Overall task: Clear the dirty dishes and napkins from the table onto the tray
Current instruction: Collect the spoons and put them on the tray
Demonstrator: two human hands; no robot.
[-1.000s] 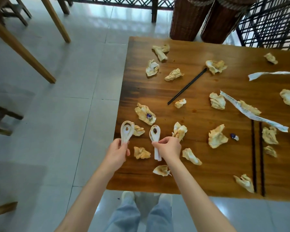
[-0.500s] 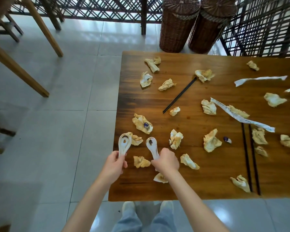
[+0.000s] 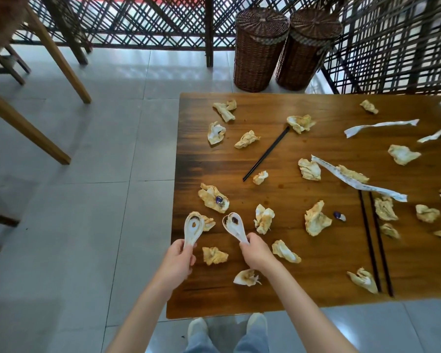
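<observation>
Gripping 2 dirty white spoons, L hand [image 3: 176, 261] fingers clamped on left spoon [image 3: 193, 229], R hand [image 3: 256, 252] clamped on right spoon [image 3: 234, 226], napkins [image 3: 316, 220] littering table [image 3: 316, 284].

Pretty sure I'm in a restaurant dining room: my wooden table [image 3: 316, 289] is littered with crumpled napkins [image 3: 317, 219] and black chopsticks [image 3: 266, 154], other tables' wooden legs [image 3: 59, 57] stand on the grey tile floor [image 3: 99, 200], plus lattice screens [image 3: 138, 21] and wicker baskets [image 3: 261, 49].
</observation>
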